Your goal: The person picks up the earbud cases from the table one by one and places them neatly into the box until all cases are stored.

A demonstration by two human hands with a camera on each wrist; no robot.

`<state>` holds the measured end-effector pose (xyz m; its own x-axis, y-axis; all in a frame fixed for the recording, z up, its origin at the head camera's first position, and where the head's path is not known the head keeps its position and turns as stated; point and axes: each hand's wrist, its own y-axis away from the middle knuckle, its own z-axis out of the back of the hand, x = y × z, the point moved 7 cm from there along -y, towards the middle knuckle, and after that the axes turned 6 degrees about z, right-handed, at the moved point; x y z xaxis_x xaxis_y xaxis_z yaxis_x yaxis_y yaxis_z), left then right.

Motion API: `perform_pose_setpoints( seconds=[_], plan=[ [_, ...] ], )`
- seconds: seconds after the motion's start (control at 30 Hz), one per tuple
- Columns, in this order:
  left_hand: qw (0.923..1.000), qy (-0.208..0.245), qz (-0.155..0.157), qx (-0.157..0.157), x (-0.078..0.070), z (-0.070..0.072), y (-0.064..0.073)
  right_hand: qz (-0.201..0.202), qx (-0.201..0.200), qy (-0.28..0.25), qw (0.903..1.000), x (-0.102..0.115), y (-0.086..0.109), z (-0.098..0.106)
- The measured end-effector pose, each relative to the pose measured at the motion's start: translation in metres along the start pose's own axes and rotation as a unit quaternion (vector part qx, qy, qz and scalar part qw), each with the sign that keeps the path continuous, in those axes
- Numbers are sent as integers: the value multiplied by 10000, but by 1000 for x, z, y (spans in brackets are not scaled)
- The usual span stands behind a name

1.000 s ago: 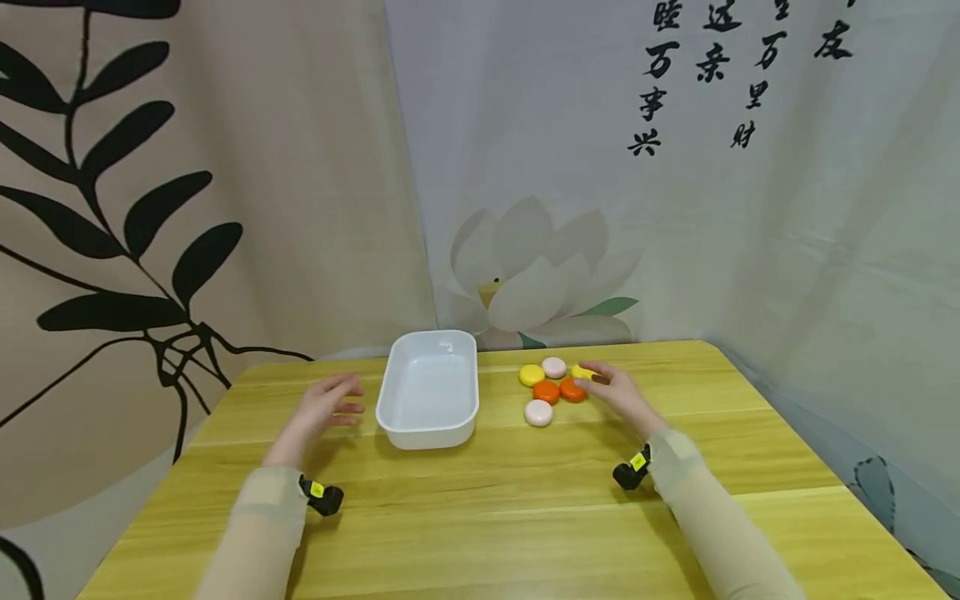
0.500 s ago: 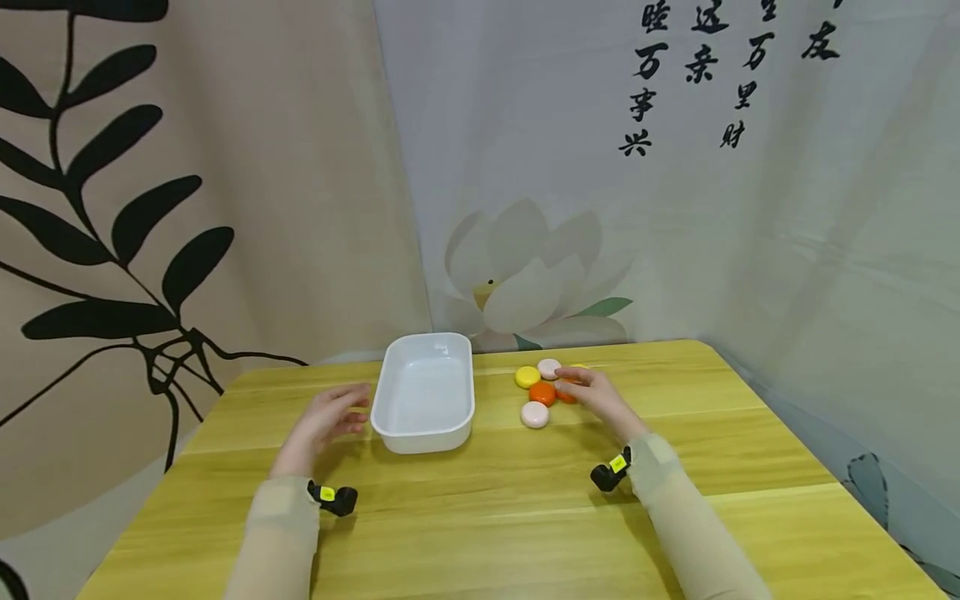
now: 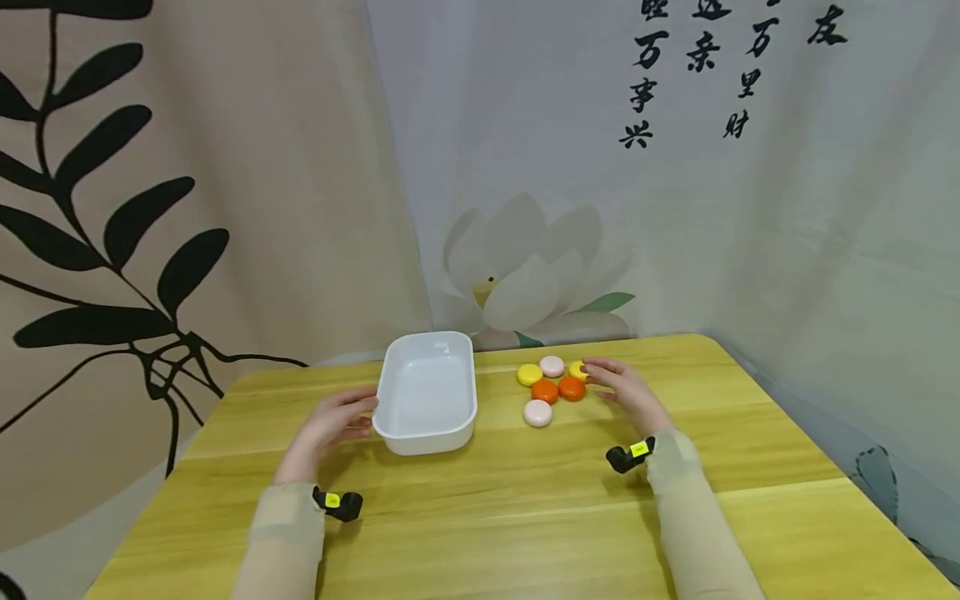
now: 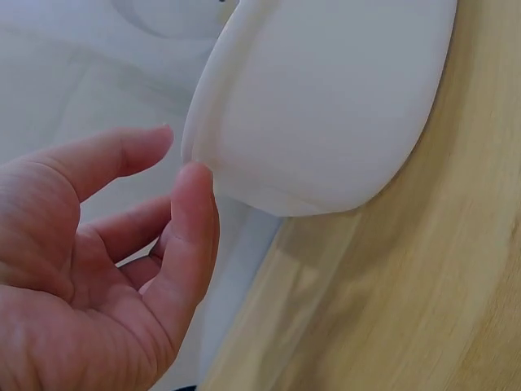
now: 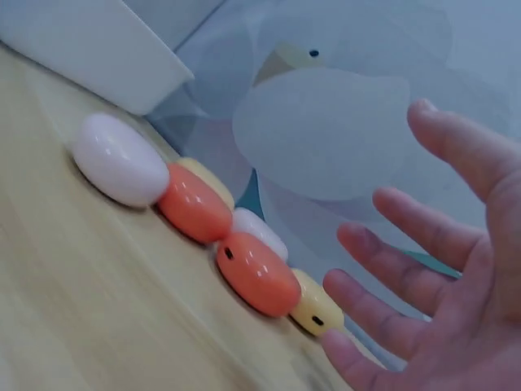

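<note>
Dish: glossy white rectangular dish (image 3: 426, 392), deep walls, rounded corners; upright on table, left of the pieces, nothing in it.
Left hand: left hand (image 3: 335, 422) at dish's left side, fingers loosely bent, thumb apart, gripping nothing; fingertip at the rim, contact can't be told.
Right hand: right hand (image 3: 628, 392) wide open, fingers spread, holds nothing; fingertips overlap right yellow piece in head view, touch unclear.
Pieces: six smooth, shiny, flattened-round; loose cluster right of dish.
Yellow: left yellow piece (image 3: 529, 375); right yellow piece (image 3: 576, 371), small black mark on side.
Orange: left orange piece (image 3: 545, 392), right orange piece (image 3: 572, 388) side by side mid-cluster; right one black-marked too.
Pink: back pale pink piece (image 3: 552, 367) between yellows; front pale pink piece (image 3: 537, 413) nearest person.
Table: yellowish wood-grain table (image 3: 480, 517).
</note>
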<state>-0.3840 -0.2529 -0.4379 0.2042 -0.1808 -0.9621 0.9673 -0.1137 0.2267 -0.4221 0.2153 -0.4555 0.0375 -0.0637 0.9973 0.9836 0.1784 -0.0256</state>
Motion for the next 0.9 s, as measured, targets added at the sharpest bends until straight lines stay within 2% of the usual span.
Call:
perform_pose_setpoints(
  seconds=[0.07, 0.33, 0.53, 0.73, 0.9],
  plan=[
    [9999, 21, -65, 120, -1, -1, -1, -29, -162, -72, 9998, 0, 0, 5],
    [9993, 285, -132, 185, 3, 4, -1, -24, -709, -260, 9971, -15, -3, 18],
    [9993, 303, -136, 152, 3, 2, 0, 132, -888, 36, 9960, -24, -6, 21],
    [9995, 259, -154, 129, 4, -2, -3, 169, -814, 361, 9959, -25, -7, 16],
    [9996, 186, -189, 131, 4, -4, -4, 243, -286, 806, 9960, -28, -10, 7]
  ],
)
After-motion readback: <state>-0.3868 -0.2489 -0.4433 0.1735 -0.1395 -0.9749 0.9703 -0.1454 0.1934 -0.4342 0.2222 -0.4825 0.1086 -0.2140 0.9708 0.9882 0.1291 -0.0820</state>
